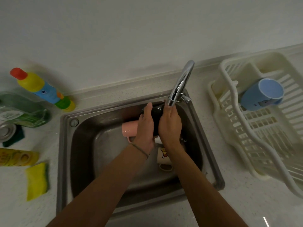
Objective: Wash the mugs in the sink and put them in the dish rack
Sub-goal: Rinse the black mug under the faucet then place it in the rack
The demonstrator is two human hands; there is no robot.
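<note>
Both your hands are over the steel sink (65, 145), right under the chrome faucet (179, 84). Between them you hold a black mug (156, 118), lying roughly on its side, its far end wet and shiny below the spout. Your left hand (146, 126) wraps the mug's left side, fingers curled over the top; a thin cord bracelet (141, 150) sits on that wrist. Your right hand (170, 123) presses flat against the mug's right side, fingers straight and pointing at the spout. Down in the basin, a pink mug (129, 128) lies on its side just left of your left hand, handle toward you. A cream cartoon-print mug (162, 158) lies between your forearms, partly hidden. In the white dish rack (255, 131) on the right counter, a light blue mug (262, 94) rests tilted, mouth facing up toward you. Left counter: yellow bottle with red cap (41, 89), green detergent bottle (24, 110), yellow sponge (37, 181), dark green scouring pad (14, 138).
</note>
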